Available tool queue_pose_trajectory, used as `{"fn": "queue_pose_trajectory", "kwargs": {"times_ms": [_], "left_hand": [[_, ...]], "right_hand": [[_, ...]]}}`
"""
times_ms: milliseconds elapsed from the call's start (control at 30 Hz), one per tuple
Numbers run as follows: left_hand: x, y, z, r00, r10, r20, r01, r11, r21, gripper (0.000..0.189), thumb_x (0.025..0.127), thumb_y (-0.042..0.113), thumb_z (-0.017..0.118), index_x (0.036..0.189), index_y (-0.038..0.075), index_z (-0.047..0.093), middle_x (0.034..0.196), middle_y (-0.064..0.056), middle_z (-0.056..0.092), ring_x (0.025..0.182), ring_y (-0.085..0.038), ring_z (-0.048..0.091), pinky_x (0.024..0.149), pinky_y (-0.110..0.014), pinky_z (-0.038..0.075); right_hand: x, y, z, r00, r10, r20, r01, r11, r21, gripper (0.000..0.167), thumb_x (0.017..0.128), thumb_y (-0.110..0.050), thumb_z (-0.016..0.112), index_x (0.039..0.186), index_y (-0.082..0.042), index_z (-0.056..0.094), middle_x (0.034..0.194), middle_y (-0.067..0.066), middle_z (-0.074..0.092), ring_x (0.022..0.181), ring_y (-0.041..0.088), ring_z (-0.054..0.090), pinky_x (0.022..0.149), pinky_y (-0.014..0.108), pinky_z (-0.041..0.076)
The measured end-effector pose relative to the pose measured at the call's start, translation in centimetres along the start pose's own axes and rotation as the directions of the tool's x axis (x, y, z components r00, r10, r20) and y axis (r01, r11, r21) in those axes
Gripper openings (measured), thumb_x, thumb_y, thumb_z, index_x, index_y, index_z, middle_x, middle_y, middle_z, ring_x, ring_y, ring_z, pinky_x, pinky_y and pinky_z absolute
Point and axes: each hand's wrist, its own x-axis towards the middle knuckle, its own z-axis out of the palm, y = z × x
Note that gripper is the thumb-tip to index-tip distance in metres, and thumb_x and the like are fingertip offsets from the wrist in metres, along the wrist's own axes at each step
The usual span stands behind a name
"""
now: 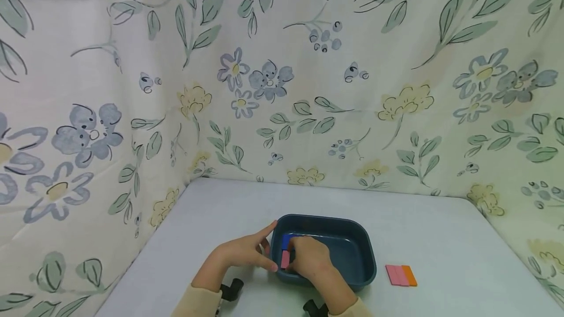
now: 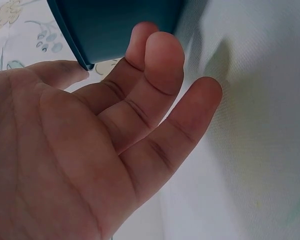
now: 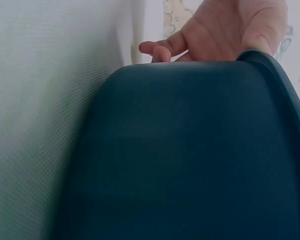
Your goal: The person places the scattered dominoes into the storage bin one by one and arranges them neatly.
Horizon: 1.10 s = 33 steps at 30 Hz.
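Observation:
A dark teal plastic box [image 1: 357, 253] stands on the white table, its rim touched at the left end by my left hand [image 1: 242, 252]. In the left wrist view, the left hand's [image 2: 110, 130] fingers lie loosely bent beside the box wall [image 2: 110, 30]. My right hand [image 1: 312, 257] reaches into the box's left part, with thumb and finger at the two ends of a small pink rectangular piece [image 1: 285, 259]. Right behind that piece lies a blue piece [image 1: 286, 241], partly covered by the right hand. In the right wrist view the box's outer wall [image 3: 180, 150] hides the right fingers.
To the right of the box, pink pieces [image 1: 396, 275] and an orange piece [image 1: 410, 276] lie side by side on the white table [image 1: 440, 243]. A flower-printed cloth [image 1: 308, 150] hangs behind the table and at its sides. Black wrist mounts [image 1: 232, 289] sit at both wrists.

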Motion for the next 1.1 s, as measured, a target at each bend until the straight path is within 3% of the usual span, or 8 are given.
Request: {"fn": "queue_pose_trajectory", "kwargs": {"times_ms": [133, 500, 867, 1000, 1100], "left_hand": [[0.0, 0.0, 0.0, 1.0, -0.002, 0.004, 0.002, 1.0, -0.008, 0.112, 0.081, 0.026, 0.087, 0.163, 0.022, 0.011, 0.105, -0.007, 0.058, 0.088, -0.021, 0.06, 0.074, -0.039, 0.046], [-0.2, 0.3, -0.1, 1.0, -0.008, -0.002, 0.008, 1.0, 0.015, 0.112, 0.08, 0.029, 0.087, 0.163, 0.024, 0.011, 0.106, -0.007, 0.057, 0.09, -0.021, 0.06, 0.076, -0.041, 0.046], [-0.1, -0.2, 0.7, 1.0, 0.004, 0.02, -0.003, 1.0, -0.013, 0.112, 0.08, 0.027, 0.086, 0.163, 0.022, 0.011, 0.106, -0.008, 0.057, 0.089, -0.022, 0.061, 0.076, -0.04, 0.047], [-0.3, 0.0, 0.5, 1.0, 0.015, 0.009, -0.015, 1.0, 0.019, 0.112, 0.08, 0.029, 0.086, 0.163, 0.021, 0.011, 0.105, -0.007, 0.058, 0.089, -0.021, 0.061, 0.077, -0.041, 0.047], [-0.4, 0.3, 0.1, 1.0, 0.009, -0.002, -0.009, 0.999, 0.04, 0.111, 0.081, 0.03, 0.085, 0.163, 0.022, 0.011, 0.106, -0.006, 0.058, 0.091, -0.021, 0.061, 0.078, -0.042, 0.047]], "right_hand": [[0.0, 0.1, 0.0, 1.0, -0.009, 0.001, 0.009, 1.0, 0.01, 0.04, 0.068, -0.029, 0.093, 0.1, -0.016, 0.073, 0.094, 0.0, 0.071, 0.085, 0.021, 0.067, 0.067, 0.048, 0.054], [-0.1, 0.2, 0.0, 0.999, -0.039, 0.014, 0.039, 0.999, 0.016, 0.028, 0.071, -0.03, 0.091, 0.092, -0.022, 0.074, 0.094, -0.003, 0.071, 0.083, 0.016, 0.064, 0.066, 0.044, 0.052], [-1.0, 0.5, 0.3, 0.999, -0.038, 0.018, 0.038, 0.999, 0.029, 0.026, 0.074, -0.031, 0.089, 0.094, -0.022, 0.075, 0.098, -0.003, 0.073, 0.088, 0.02, 0.067, 0.068, 0.045, 0.053], [-1.2, 0.8, -0.7, 0.998, -0.063, -0.014, 0.064, 0.997, 0.041, 0.028, 0.078, -0.037, 0.085, 0.099, -0.02, 0.076, 0.1, -0.002, 0.073, 0.09, 0.021, 0.068, 0.069, 0.045, 0.054], [-1.6, 1.2, -2.1, 0.996, -0.083, -0.043, 0.085, 0.994, 0.072, 0.029, 0.082, -0.039, 0.082, 0.102, -0.018, 0.076, 0.097, -0.001, 0.073, 0.08, 0.016, 0.066, 0.065, 0.041, 0.053]]}}
